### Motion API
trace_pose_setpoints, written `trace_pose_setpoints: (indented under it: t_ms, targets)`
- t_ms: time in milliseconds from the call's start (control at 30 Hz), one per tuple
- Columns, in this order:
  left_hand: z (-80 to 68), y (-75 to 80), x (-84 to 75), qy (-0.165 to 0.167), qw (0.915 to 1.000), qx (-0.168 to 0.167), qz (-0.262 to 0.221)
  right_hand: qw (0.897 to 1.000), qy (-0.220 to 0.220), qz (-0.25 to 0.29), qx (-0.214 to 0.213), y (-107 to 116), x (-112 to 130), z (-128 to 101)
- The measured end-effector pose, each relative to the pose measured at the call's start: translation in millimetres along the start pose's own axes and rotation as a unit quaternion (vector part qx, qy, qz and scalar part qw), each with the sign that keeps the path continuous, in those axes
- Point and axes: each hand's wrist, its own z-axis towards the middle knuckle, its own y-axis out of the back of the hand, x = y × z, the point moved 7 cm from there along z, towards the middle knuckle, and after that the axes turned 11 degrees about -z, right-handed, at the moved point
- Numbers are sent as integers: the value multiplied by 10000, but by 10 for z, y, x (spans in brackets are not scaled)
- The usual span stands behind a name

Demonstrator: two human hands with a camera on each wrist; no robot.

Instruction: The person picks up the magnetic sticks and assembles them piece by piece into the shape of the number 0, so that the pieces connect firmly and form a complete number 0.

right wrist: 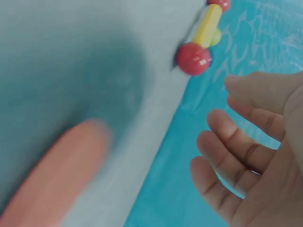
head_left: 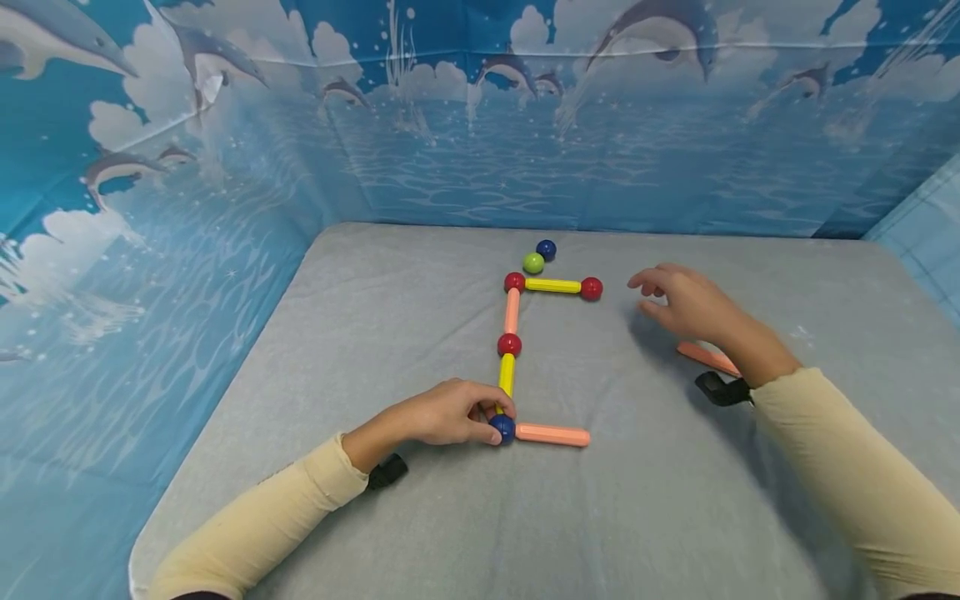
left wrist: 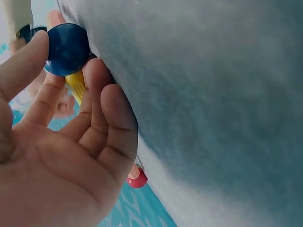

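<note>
My left hand [head_left: 459, 412] pinches a blue ball [head_left: 502, 429] between thumb and fingers at the near corner of a chain of balls and rods. From that ball an orange rod [head_left: 553, 435] points right and a yellow rod [head_left: 507, 377] runs away to a red ball [head_left: 509, 344]. Another orange rod [head_left: 512, 311] continues to a second red ball [head_left: 514, 282]. There a yellow rod [head_left: 553, 286] leads right to a third red ball [head_left: 592, 289]. My right hand [head_left: 693, 307], fingers loosely bent and holding nothing, hovers right of the chain, above a loose orange rod [head_left: 707, 357] partly hidden by the wrist.
A green ball [head_left: 533, 263] and a dark blue ball [head_left: 546, 249] lie together just beyond the chain's far corner. The grey cloth-covered table [head_left: 390, 308] meets a blue dolphin-print curtain [head_left: 480, 167] at its back and left sides.
</note>
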Motion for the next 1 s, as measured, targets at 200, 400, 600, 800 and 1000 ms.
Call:
trace_pose_setpoints:
  t_ms: [200,400,600,800,1000]
  targets:
    - [-5,-14,9,31,10000,30,-61,9999,56,114,-63,44,306,495]
    - [-6,-29,7,8,10000,66,-74,9996,278,-48,88,-95,582,850]
    - [5,-26,3,21,9999,67,-76,9996,112,-148,216,-241,696,1019]
    - [4,-17,5,65,9999,58,-88,9984,-154,-313,443,-361,753,1137]
    - [7,-6,-11,32,10000,39,-82,9976,-299,-315,545,-434,759,1195]
